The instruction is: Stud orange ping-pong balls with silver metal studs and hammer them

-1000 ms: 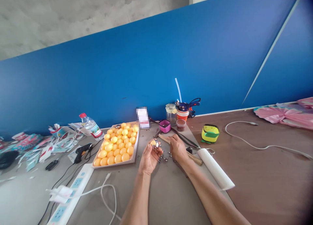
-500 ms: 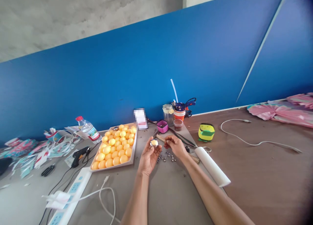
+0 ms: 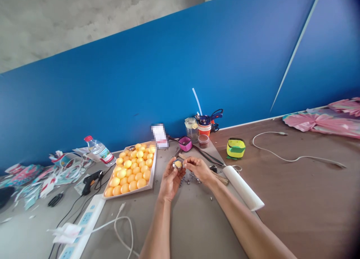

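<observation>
My left hand [image 3: 169, 183] has its fingers wrapped around a small yellow-orange ball [image 3: 178, 163] with a ring of shiny silver pieces on it. It looks like the balls in the tray. Close beside it, my right hand [image 3: 198, 168] is closed in a pinch, its fingertips at the ball's right side. Whatever those fingertips hold is too small to make out. Small silver beads [image 3: 189, 181] lie scattered on the table just under and behind the hands. A pale wooden stick [image 3: 182, 156] shows behind the right fingers; I cannot tell whether it is held.
On the left are a tray [image 3: 153, 176] of orange balls, a water bottle [image 3: 101, 151], a glue gun [image 3: 90, 182] and a power strip [image 3: 84, 221]. Behind sit a purple container [image 3: 185, 144] and jar [image 3: 191, 129]. Rightward are a white roll [image 3: 244, 188] and yellow container [image 3: 235, 148].
My right hand has moved left, bringing its fingertips to the ball. My left hand still holds the ball, which seems slightly turned. The view has shifted a little.
</observation>
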`<state>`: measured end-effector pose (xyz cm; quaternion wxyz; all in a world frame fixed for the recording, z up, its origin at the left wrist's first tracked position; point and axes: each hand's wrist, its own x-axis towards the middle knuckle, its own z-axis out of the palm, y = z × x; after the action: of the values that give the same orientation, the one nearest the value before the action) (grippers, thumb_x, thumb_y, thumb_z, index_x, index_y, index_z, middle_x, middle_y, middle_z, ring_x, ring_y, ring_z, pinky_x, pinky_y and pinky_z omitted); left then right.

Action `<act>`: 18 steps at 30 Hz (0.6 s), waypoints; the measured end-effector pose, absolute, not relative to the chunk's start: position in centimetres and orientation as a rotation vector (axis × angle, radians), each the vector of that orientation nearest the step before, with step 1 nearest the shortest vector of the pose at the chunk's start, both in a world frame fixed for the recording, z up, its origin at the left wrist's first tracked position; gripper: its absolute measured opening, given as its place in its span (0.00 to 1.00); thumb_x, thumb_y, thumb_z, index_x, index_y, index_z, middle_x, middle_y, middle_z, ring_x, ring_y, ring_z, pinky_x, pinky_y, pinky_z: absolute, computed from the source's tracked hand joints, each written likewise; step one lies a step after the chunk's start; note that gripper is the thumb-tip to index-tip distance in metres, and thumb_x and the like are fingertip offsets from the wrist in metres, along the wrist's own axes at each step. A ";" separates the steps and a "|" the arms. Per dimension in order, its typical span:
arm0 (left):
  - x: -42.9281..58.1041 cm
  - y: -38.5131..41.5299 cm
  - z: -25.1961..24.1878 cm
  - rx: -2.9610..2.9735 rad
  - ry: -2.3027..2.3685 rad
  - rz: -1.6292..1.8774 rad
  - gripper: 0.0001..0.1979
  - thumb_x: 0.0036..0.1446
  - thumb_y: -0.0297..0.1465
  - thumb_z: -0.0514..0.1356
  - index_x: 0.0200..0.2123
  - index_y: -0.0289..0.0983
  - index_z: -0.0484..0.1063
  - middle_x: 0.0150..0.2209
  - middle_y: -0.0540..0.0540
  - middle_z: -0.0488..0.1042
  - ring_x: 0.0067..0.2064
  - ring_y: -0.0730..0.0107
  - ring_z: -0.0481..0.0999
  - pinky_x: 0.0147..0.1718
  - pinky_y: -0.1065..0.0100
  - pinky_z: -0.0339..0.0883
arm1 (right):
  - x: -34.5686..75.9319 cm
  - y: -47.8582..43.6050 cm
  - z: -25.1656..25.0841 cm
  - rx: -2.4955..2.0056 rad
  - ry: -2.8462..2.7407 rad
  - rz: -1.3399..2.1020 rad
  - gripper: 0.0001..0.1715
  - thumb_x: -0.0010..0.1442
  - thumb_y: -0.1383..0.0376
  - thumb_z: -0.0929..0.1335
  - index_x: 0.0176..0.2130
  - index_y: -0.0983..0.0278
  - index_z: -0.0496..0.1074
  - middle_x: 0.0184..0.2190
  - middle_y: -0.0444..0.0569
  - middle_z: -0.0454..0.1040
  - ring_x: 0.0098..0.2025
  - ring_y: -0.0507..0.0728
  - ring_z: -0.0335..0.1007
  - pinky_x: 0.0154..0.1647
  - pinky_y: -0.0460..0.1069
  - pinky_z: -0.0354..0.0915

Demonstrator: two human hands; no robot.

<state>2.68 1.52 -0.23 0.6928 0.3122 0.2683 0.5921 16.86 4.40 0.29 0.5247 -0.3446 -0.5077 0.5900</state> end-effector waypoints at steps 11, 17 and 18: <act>2.9 1.5 -0.4 0.696 0.607 1.299 0.20 0.49 0.30 0.64 0.47 0.39 0.69 0.36 0.46 0.74 0.36 0.69 0.74 0.41 0.65 0.63 | 16.8 4.3 0.1 -0.887 -1.349 1.343 0.12 0.48 0.59 0.68 0.28 0.66 0.70 0.24 0.42 0.69 0.27 0.49 0.61 0.33 0.46 0.59; 3.1 1.4 -0.1 0.700 0.635 1.307 0.20 0.48 0.30 0.64 0.46 0.39 0.69 0.36 0.47 0.73 0.36 0.70 0.73 0.42 0.65 0.63 | 16.9 4.3 0.2 -0.915 -1.413 1.284 0.10 0.49 0.59 0.67 0.27 0.65 0.69 0.23 0.43 0.69 0.28 0.50 0.62 0.33 0.46 0.60; 3.2 1.4 -0.1 0.701 0.636 1.306 0.19 0.47 0.30 0.65 0.45 0.39 0.69 0.36 0.47 0.73 0.36 0.71 0.73 0.42 0.65 0.63 | 16.9 4.3 0.1 -0.912 -1.419 1.293 0.10 0.49 0.59 0.67 0.27 0.65 0.69 0.23 0.43 0.69 0.27 0.50 0.62 0.33 0.47 0.60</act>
<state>3.18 1.38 -0.08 0.6921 0.3136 0.2848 0.5844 16.88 4.32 0.13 0.4865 -0.3748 -0.5833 0.5316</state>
